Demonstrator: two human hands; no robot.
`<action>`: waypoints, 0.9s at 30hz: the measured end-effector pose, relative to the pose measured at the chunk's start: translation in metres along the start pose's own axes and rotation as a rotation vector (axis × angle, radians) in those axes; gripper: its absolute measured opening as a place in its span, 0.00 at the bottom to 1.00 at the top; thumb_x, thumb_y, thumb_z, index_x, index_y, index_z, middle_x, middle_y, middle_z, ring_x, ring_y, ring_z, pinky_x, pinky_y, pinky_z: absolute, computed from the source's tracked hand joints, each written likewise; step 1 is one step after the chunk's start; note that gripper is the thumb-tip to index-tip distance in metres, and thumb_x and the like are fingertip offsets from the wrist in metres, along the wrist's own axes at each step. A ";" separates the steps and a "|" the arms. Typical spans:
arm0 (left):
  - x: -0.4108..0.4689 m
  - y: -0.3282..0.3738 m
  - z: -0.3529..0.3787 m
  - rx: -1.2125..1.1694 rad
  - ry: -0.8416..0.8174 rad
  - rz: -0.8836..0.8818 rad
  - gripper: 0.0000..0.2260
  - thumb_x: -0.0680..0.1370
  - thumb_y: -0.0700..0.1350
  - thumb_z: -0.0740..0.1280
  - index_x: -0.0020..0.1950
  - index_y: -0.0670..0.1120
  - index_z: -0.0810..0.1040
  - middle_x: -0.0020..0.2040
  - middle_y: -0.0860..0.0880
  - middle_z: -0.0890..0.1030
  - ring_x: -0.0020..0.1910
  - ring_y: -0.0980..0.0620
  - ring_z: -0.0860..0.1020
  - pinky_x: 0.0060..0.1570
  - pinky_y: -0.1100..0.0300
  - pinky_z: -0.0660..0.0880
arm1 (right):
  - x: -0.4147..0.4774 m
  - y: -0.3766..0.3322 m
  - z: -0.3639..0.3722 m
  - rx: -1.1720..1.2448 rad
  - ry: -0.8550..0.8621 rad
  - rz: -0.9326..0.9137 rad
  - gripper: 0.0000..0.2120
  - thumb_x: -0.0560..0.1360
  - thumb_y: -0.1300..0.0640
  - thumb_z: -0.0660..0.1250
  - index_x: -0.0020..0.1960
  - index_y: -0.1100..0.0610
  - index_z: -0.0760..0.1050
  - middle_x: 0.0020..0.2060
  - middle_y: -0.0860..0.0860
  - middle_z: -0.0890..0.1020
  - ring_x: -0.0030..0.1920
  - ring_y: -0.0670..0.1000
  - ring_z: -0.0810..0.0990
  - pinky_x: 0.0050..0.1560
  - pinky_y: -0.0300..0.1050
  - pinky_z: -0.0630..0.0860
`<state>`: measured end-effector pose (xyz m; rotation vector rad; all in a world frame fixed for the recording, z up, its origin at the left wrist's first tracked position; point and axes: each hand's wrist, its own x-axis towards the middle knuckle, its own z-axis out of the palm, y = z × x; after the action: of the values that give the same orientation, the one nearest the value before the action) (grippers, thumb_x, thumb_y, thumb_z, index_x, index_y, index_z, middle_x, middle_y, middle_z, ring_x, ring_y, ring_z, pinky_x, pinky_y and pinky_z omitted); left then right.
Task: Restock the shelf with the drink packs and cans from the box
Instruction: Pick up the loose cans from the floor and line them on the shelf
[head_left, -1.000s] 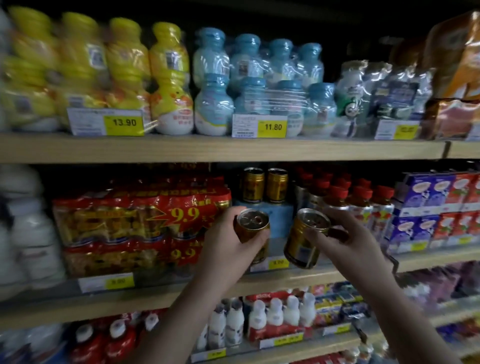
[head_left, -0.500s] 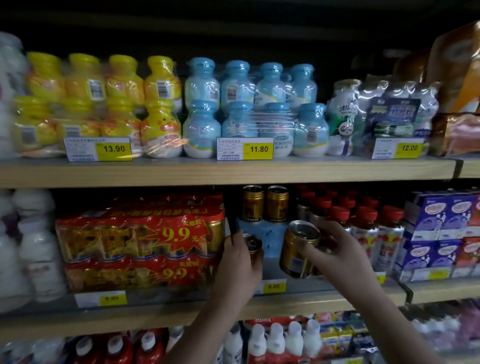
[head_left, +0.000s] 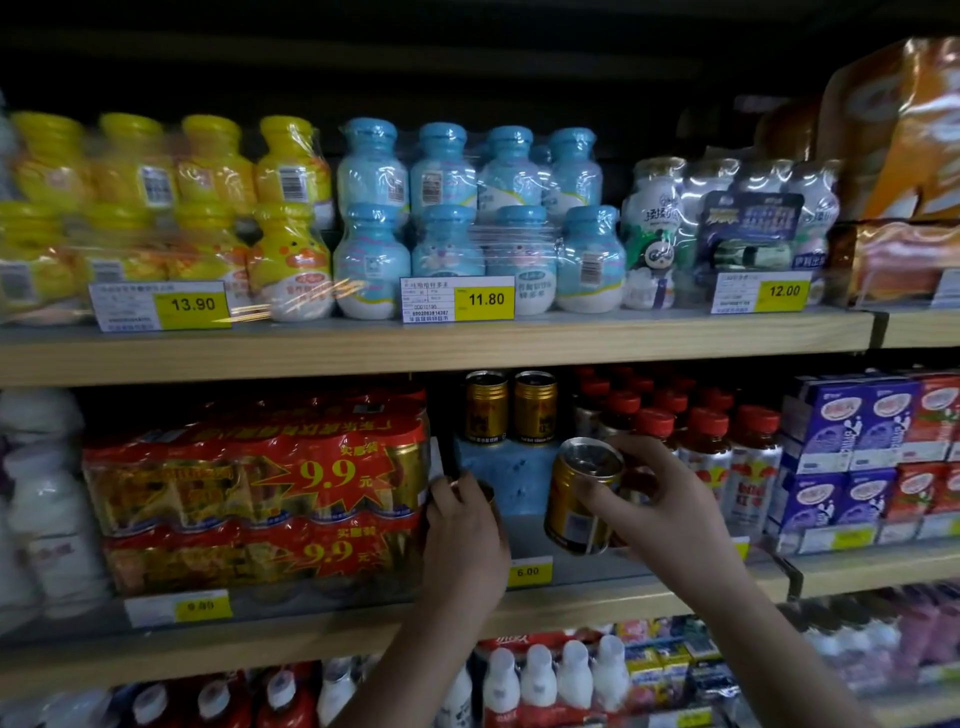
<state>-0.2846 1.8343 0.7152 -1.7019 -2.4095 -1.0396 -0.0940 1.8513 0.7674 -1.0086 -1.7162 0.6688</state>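
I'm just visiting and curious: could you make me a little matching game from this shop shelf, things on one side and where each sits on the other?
Things:
1. yellow bottle packs
2. red 9.9 multipacks
3. tilted gold can
4. purple cartons

Places:
a. in the right hand
b. upper shelf, far left
c. middle shelf, far right
d. middle shelf, just left of the left hand

Pairs: 1-b, 2-d, 3-a, 4-c.
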 end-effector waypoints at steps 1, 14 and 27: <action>-0.001 0.000 0.001 0.032 0.013 0.009 0.30 0.81 0.46 0.64 0.79 0.45 0.54 0.75 0.43 0.59 0.72 0.45 0.64 0.65 0.54 0.72 | 0.001 -0.001 0.001 -0.004 -0.008 -0.007 0.18 0.70 0.46 0.78 0.53 0.33 0.73 0.46 0.37 0.83 0.47 0.35 0.82 0.44 0.45 0.84; -0.030 -0.014 -0.023 -0.076 0.133 0.204 0.27 0.83 0.51 0.60 0.80 0.51 0.54 0.79 0.53 0.54 0.79 0.54 0.54 0.72 0.63 0.61 | 0.028 0.029 0.049 -0.042 -0.107 0.052 0.18 0.70 0.48 0.78 0.51 0.35 0.72 0.46 0.38 0.83 0.46 0.32 0.81 0.41 0.30 0.78; -0.045 -0.032 -0.055 -0.170 0.167 0.257 0.24 0.81 0.55 0.61 0.76 0.56 0.61 0.74 0.59 0.60 0.69 0.62 0.68 0.49 0.83 0.63 | 0.032 0.057 0.081 -0.094 -0.193 0.157 0.21 0.70 0.44 0.78 0.59 0.44 0.75 0.48 0.39 0.82 0.48 0.38 0.80 0.40 0.31 0.73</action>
<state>-0.3120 1.7622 0.7250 -1.8303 -1.9897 -1.3164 -0.1569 1.9090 0.7082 -1.1858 -1.8622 0.8149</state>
